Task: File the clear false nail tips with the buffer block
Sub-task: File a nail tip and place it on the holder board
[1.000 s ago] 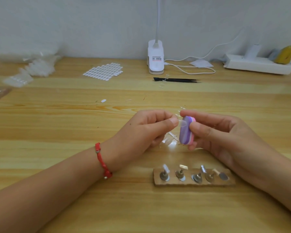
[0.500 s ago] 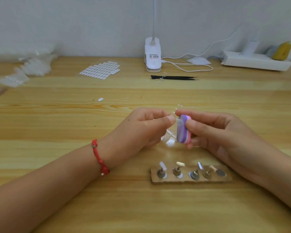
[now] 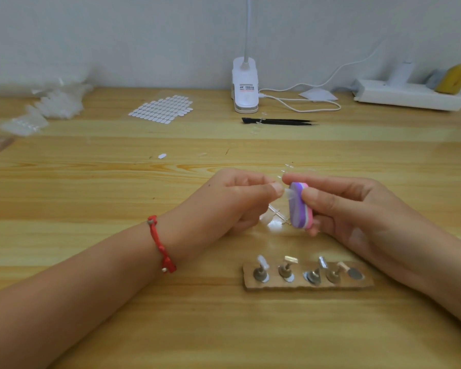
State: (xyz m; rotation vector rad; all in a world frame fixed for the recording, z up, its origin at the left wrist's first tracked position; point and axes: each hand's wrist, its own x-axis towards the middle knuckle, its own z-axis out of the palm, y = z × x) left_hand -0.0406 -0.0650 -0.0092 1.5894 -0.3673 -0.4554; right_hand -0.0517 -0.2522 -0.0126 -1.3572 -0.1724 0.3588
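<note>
My left hand, with a red cord bracelet at the wrist, pinches a clear false nail tip between thumb and fingers. The tip touches the face of a purple, white and pink buffer block, which my right hand grips between thumb and fingers, standing nearly upright above the table. A clear plastic strip with more nail tips lies on the wood under the two hands, partly hidden.
A cardboard strip with several small metal nail stands lies close in front of the hands. Farther back are a sheet of white adhesive tabs, black tweezers, a white clip lamp, a power strip and bags of clear tips.
The buffer block has shifted a little against the nail tip between frames; both hands stay together at the same spot. The view has tilted slightly.
</note>
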